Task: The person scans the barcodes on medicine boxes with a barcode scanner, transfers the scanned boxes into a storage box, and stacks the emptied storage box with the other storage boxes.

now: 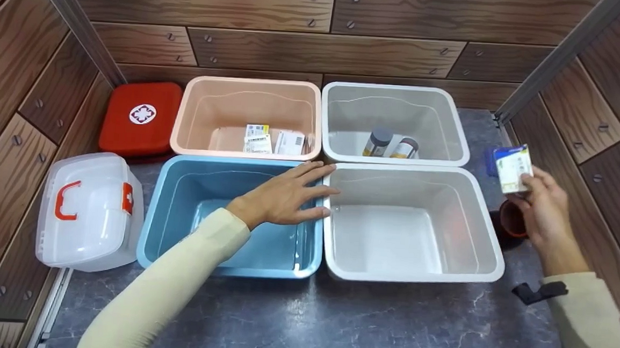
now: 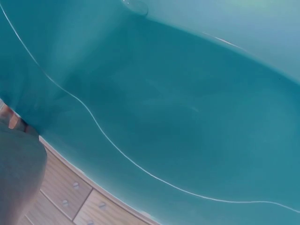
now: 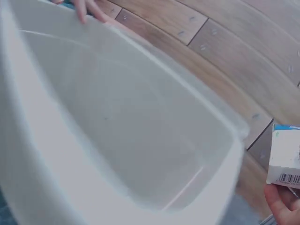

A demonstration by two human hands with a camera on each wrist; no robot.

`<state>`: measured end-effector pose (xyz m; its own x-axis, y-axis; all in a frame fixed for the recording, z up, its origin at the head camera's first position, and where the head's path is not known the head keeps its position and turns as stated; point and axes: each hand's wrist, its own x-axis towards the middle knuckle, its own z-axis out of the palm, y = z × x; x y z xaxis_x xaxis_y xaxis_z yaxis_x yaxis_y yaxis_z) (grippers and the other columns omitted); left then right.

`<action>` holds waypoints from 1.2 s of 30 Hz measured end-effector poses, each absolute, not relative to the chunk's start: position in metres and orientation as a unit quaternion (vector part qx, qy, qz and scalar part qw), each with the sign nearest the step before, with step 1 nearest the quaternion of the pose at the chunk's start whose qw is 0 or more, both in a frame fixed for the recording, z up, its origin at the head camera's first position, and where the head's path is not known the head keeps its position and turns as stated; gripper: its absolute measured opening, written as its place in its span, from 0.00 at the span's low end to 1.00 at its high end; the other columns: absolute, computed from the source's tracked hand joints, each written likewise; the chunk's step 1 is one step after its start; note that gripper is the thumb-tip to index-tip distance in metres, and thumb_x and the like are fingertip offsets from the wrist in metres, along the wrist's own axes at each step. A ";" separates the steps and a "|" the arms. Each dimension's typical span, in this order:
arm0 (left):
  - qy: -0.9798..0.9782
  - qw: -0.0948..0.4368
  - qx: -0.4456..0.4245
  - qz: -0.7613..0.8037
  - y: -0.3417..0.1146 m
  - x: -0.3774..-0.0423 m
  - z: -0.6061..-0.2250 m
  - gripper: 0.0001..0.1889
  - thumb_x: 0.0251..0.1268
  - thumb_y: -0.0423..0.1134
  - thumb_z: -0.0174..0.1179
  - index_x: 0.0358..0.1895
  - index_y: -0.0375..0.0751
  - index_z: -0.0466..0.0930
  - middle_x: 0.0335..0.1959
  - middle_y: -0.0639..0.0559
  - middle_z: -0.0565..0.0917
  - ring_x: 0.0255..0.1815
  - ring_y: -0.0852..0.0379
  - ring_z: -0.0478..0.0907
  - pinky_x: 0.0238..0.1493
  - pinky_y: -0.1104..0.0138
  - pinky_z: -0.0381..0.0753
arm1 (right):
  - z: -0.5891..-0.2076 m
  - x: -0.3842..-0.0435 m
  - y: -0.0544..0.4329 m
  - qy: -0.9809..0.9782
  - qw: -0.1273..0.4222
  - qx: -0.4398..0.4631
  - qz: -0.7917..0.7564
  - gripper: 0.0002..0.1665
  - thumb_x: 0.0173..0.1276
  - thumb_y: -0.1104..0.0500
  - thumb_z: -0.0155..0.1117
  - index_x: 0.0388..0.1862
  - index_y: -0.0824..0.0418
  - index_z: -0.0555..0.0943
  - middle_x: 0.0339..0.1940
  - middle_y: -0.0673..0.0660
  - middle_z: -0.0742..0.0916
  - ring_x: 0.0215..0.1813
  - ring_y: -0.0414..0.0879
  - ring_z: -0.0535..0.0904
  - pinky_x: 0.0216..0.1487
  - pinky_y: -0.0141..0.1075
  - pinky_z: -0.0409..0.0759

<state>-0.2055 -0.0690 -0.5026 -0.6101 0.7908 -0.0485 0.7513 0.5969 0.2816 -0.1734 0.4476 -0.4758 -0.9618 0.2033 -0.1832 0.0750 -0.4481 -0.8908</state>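
At the right side my right hand (image 1: 547, 210) pinches a small white medicine box (image 1: 514, 167) with blue and yellow markings. A barcode shows on the box (image 3: 284, 176) in the right wrist view. My left hand (image 1: 290, 191) is over the blue bin (image 1: 148, 228), fingers spread and reaching to the rim where it meets the front grey bin (image 1: 416, 278). In the right wrist view, fingertips of the left hand (image 3: 84, 9) appear at the grey bin's far edge. Just below the right hand stands a dark reddish-brown round container (image 1: 513, 218), partly hidden.
Small boxes (image 1: 289, 142) lie in the peach bin (image 1: 179, 115). Two dark-capped bottles (image 1: 379, 141) are in the rear grey bin (image 1: 460, 132). A red first-aid case (image 1: 140, 131) and a clear lidded box (image 1: 90, 209) stand left. A blue item (image 1: 491, 161) is behind the held box.
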 end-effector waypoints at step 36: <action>0.893 0.086 0.427 0.113 -0.068 -0.205 -0.499 0.36 0.85 0.72 0.39 0.87 0.64 0.64 0.94 0.54 0.46 0.94 0.47 0.41 0.92 0.52 0.49 | -0.423 -0.332 0.168 -0.748 -0.135 -0.023 0.650 0.27 0.82 0.62 0.59 0.77 0.65 0.74 0.52 0.55 0.83 0.42 0.43 0.85 0.52 0.35 0.90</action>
